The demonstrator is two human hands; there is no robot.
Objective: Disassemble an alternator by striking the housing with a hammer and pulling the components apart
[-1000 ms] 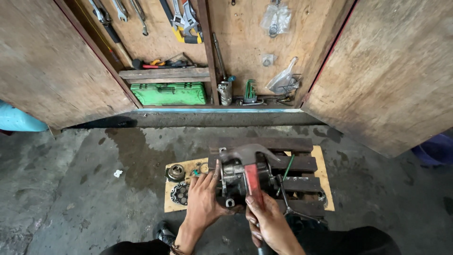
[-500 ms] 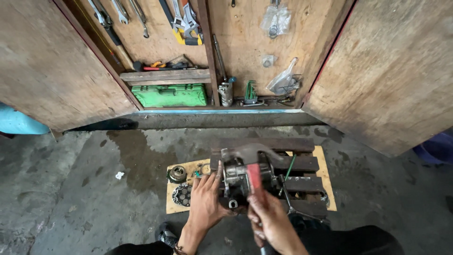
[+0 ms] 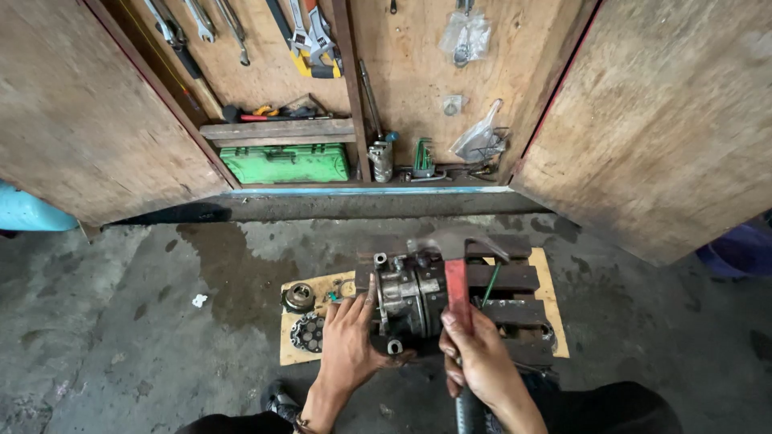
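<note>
left hand [image 3: 347, 341] flat, bracing the metal housing [image 3: 406, 301] | right hand [image 3: 480, 362] gripping red-handled hammer [image 3: 457, 277] | hammer head now higher, I reckon mid-swing

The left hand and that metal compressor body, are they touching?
Touching. The head view shows the left hand laid flat against the side of the metal compressor body, thumb under its lower edge, no gap between them.
</note>
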